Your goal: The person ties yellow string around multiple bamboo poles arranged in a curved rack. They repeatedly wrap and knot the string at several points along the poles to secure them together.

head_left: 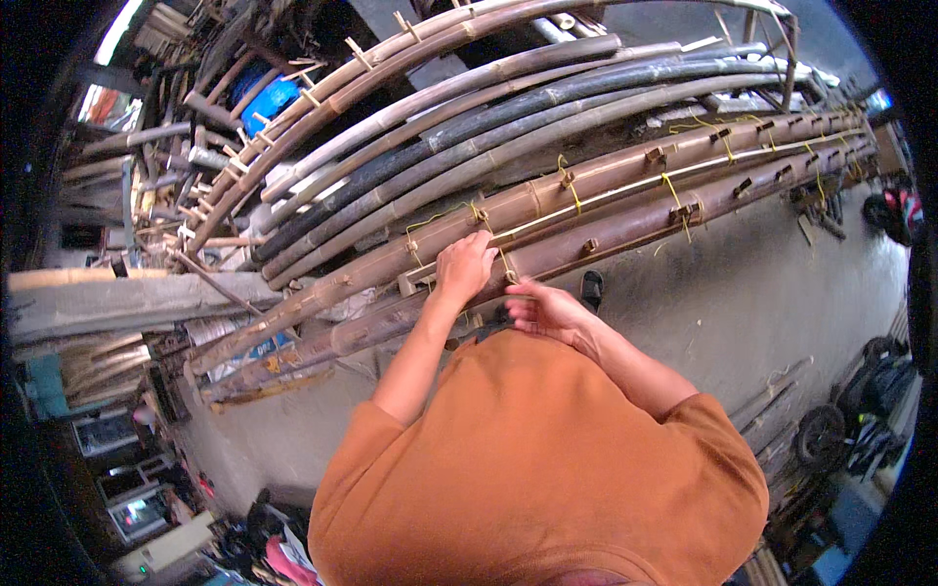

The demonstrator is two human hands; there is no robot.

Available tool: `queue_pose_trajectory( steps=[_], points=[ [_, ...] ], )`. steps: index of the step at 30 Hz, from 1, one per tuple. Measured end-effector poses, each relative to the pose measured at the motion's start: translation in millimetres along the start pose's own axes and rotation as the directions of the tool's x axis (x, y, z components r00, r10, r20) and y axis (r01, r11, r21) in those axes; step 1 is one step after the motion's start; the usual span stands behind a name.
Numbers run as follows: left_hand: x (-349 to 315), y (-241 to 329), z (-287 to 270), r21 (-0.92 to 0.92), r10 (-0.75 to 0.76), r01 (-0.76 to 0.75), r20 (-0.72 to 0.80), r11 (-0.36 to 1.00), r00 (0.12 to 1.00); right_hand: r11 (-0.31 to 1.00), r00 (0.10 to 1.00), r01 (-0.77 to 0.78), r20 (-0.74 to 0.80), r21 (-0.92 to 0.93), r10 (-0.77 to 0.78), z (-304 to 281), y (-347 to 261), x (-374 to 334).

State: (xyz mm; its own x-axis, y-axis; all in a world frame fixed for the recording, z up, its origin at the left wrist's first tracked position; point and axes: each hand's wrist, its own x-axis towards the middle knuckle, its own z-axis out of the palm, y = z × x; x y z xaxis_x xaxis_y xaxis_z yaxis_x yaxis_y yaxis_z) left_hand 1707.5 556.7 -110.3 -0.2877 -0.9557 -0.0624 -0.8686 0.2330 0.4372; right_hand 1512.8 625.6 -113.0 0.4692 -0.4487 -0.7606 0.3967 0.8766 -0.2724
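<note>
This is a workshop for bamboo work, with a bare concrete floor [703, 313]. Two long brown bamboo poles [625, 233], fitted with short pegs and bound with yellow cord [671, 188], run across it; beyond them, toward the floor's far edge, lie a grey pole [469, 80], a black pole [430, 145] and a pegged pole [381, 74]. Lengths of timber [137, 137] crowd the far left corner, and a black wheel [821, 437] stands near the right edge.
</note>
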Motion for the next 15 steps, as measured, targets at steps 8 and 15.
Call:
queue_pose_trajectory(
  steps=[8, 15],
  points=[
    [5, -9, 15, 0.089, 0.168, -0.165, -0.024, 0.982, 0.986, 0.41, 0.415, 0.906, 0.029, -0.103, -0.909, 95, 12, 0],
    [28, -40, 29, -0.126, 0.104, -0.102, 0.008, 0.987, 0.995, -0.559, 0.471, 0.008, 0.497, -0.829, -0.729, 111, -93, 73]
  ],
)
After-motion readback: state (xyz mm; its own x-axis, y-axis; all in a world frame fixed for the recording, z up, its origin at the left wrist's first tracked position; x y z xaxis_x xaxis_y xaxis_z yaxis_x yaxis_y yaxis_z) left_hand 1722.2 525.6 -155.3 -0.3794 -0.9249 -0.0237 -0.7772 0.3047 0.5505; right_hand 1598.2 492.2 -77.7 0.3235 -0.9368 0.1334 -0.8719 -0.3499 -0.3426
